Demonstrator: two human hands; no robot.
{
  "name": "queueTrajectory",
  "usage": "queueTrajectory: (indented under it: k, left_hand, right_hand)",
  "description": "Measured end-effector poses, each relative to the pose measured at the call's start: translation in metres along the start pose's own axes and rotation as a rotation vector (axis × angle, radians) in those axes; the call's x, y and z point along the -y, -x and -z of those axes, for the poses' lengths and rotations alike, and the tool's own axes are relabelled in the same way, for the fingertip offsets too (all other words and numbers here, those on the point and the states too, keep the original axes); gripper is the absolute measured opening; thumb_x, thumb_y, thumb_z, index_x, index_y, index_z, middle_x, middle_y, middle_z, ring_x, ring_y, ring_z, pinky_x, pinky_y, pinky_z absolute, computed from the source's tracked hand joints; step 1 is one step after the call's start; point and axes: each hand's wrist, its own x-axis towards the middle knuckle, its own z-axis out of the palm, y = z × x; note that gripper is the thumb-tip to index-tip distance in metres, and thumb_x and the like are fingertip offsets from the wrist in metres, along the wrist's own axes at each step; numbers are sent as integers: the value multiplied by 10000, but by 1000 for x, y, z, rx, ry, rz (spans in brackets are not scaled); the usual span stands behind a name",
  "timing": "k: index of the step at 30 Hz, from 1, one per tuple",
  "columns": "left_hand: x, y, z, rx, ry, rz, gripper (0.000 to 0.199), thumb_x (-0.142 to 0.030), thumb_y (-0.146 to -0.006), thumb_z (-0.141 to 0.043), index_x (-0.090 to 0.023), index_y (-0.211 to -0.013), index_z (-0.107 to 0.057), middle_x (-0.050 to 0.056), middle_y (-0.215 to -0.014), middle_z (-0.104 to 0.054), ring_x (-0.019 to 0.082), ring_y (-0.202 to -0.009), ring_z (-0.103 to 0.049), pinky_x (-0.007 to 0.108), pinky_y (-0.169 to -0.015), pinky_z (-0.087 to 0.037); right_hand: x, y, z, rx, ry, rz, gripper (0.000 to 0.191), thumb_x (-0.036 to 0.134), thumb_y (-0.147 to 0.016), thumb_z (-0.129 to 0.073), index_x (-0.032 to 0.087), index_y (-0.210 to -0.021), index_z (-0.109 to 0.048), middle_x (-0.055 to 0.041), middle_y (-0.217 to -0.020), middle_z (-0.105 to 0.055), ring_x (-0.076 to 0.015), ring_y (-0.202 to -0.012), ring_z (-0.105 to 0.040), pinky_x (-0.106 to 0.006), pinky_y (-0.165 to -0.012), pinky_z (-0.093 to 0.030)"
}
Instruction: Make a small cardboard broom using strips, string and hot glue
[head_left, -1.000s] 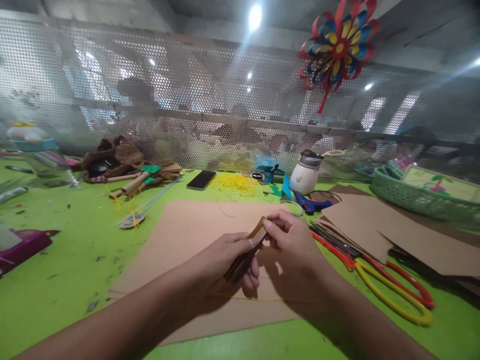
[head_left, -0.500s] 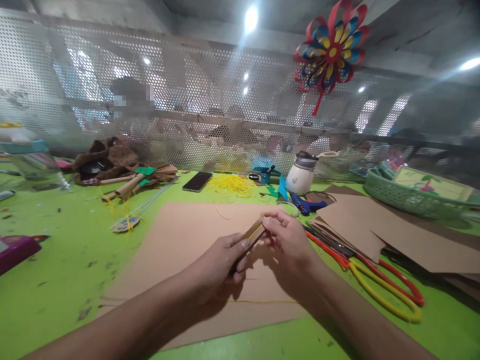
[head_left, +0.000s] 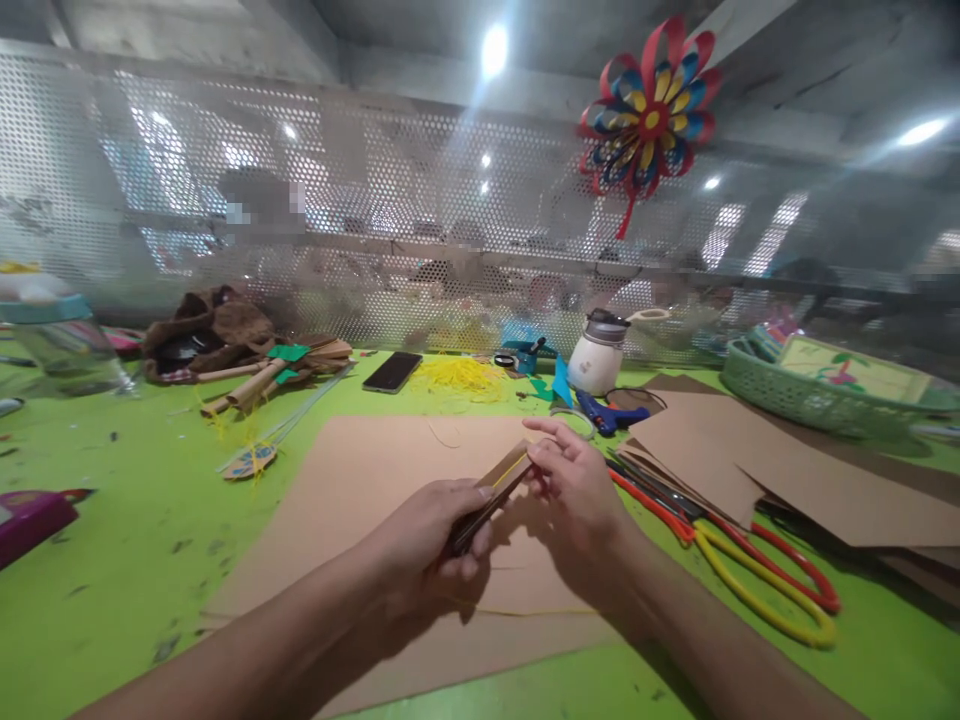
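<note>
Green table (head_left: pixel 97 600) holds a brown sheet (head_left: pixel 367 465); above it, the folded card (head_left: pixel 505 486) points far-right, long axis slanting from near-left. Left hand (head_left: pixel 442 525) closes round its near end; right hand (head_left: pixel 574 485) pinches the far tip. Sheet spreads leftward; scissors (head_left: pixel 703 522) lie just right of that hand.

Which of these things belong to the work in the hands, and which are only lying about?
Seems to belong:
- folded brown piece, held in the left hand and right hand
- yellow strand along it
- perhaps the scissors and yellow pile, both untouched

Seems only lying about:
- phone
- white bottle
- green basket
</note>
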Motion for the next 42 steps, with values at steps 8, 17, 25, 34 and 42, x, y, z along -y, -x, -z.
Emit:
queueTrajectory:
  k: [8,17,25,34,42]
  left_hand:
    - [5,-3,1,-67,-37,-108,341,-417,-836,-599,-175,-615,-505,-53,-396,-423,56,-298,-334,194,-338,-214]
    - [-1,0,-3,-142,9,-110,234,-371,-786,-662,-162,-807,-558,-72,-452,-461,47,-320,-379,164,-356,-233]
    - [-9,7,-2,-35,-104,-73,272,-429,-828,-622,-167,-863,-560,-75,-475,-469,45,-332,-377,170,-351,-184]
    - [-24,10,3,-67,-148,-152,289,-448,-811,-626,-170,-870,-569,-75,-474,-468,50,-353,-367,159,-342,-224]
    - [-21,10,2,-73,-116,-209,247,-392,-839,-607,-152,-885,-572,-44,-488,-527,69,-363,-460,163,-361,-273]
  right_hand:
    - [3,-1,0,4,41,9,439,313,-715,-700,157,-1101,-561,82,-571,-529,-80,-443,-440,-212,-435,-326]
    - [13,-5,12,-90,270,208,319,376,-791,-666,186,-1048,-649,-46,-899,-658,-190,-831,-590,-312,-730,-464]
    - [18,-20,34,324,177,253,294,394,-935,-497,238,-1031,-727,-75,-1064,-676,-233,-1021,-568,-403,-934,-408]
    - [8,-26,39,330,220,192,299,429,-870,-620,170,-735,-687,33,-563,-457,-136,-584,-455,-299,-629,-400]
    - [1,-26,33,276,196,178,342,501,-837,-621,168,-766,-643,92,-485,-351,-91,-457,-332,-287,-563,-396]
